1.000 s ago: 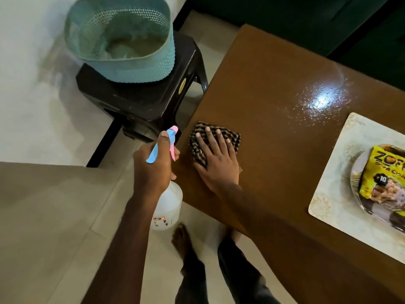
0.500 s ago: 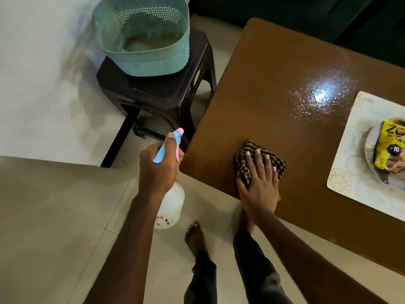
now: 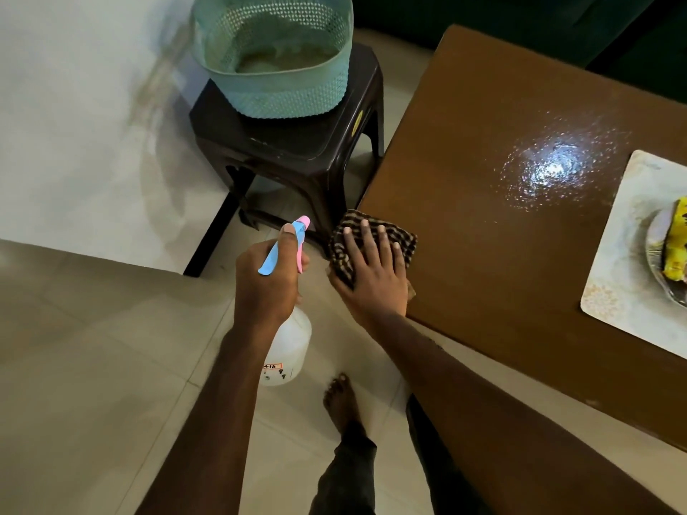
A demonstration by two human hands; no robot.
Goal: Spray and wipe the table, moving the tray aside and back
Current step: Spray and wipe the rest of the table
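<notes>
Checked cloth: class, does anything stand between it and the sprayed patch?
Nothing visible. Bare table lies between the checked cloth under the right hand and the sprayed patch; the tray sits beyond.

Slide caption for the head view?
At the table corner, right hand presses striped cloth; left hand holds spray bottle.

The room is dim and warm-toned. A light from above mirrors as white glare on the table (image 3: pixel 483 262), glittering in the droplets (image 3: pixel 550 169). The top right corner falls near black. A soft, smeared shadow lies left of the stool (image 3: pixel 297 154). Wide-angle distortion bows the edges, and detail is slightly soft.
</notes>
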